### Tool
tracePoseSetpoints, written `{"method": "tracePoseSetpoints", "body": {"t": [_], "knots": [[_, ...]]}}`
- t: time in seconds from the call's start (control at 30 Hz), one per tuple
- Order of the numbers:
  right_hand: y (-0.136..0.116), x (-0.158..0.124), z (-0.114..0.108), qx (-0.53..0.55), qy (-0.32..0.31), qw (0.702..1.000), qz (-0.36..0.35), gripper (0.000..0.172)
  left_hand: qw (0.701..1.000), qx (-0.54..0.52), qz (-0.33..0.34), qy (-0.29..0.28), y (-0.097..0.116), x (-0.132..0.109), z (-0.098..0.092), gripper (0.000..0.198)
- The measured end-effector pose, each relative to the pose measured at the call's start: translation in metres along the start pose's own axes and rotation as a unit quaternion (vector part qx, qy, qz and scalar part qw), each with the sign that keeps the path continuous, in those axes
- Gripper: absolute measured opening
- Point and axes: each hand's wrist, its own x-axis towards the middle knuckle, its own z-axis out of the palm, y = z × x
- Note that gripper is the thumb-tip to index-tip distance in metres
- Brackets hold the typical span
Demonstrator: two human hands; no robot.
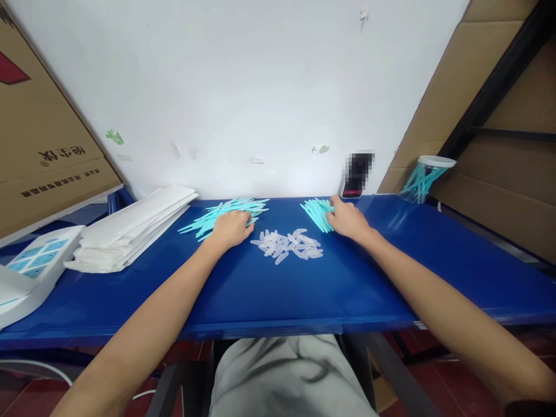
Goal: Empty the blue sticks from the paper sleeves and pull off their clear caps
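A loose pile of slim, pointed turquoise plastic sticks (207, 218) lies on the blue tabletop (278, 295). Over its right part rests my left hand (233, 227), fingers curled down among the sticks and partly hidden. A second, more evenly aligned bunch of turquoise sticks (316, 214) lies to the right. My right hand (347, 219) grips the right edge of that bunch, thumb and fingers bent around stick ends. Between both hands and slightly nearer to me is a scattered heap of small, translucent white tapered caps (286, 244).
White paper bags or sleeves (134, 229) are stacked left, beside a white device with blue panels (41, 260). A lidded clear jar of turquoise sticks (424, 179) stands at right. A partly blurred dark object (357, 176) leans on the white wall. Cardboard (56, 133) flanks the table.
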Motion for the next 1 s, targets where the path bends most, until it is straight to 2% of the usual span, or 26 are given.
{"method": "tracePoseSetpoints", "body": {"t": [0.2,0.37,0.6,0.73,0.83,0.9,0.93,1.0], "knots": [[-0.001,-0.002,-0.001,-0.003,-0.001,1.000,-0.016,0.034,1.000,-0.017,0.000,-0.026,0.004,-0.003,-0.005,0.031],[-0.002,-0.001,0.001,-0.034,-0.011,0.999,-0.038,0.030,0.999,-0.044,0.014,-0.023,0.008,-0.005,-0.002,0.031],[0.000,0.001,0.002,-0.036,-0.003,0.999,-0.037,0.035,0.998,-0.050,0.033,-0.018,0.005,-0.003,0.006,0.037],[-0.001,0.000,-0.001,-0.038,0.016,0.999,-0.033,0.036,0.998,-0.044,0.046,-0.005,0.008,-0.005,0.003,0.034],[-0.005,-0.005,-0.005,-0.004,0.041,0.997,-0.071,0.033,0.995,-0.057,0.057,0.065,0.016,-0.008,-0.004,0.027],[-0.011,-0.010,-0.005,0.048,0.056,0.987,-0.145,0.031,0.981,-0.099,0.042,0.163,0.021,-0.009,-0.009,0.024],[-0.016,-0.014,-0.003,0.080,0.063,0.977,-0.189,0.030,0.966,-0.130,0.030,0.223,0.022,-0.009,-0.011,0.023],[-0.026,-0.024,0.000,0.142,0.078,0.950,-0.267,0.029,0.916,-0.198,0.019,0.348,0.023,-0.009,-0.015,0.021]]}}
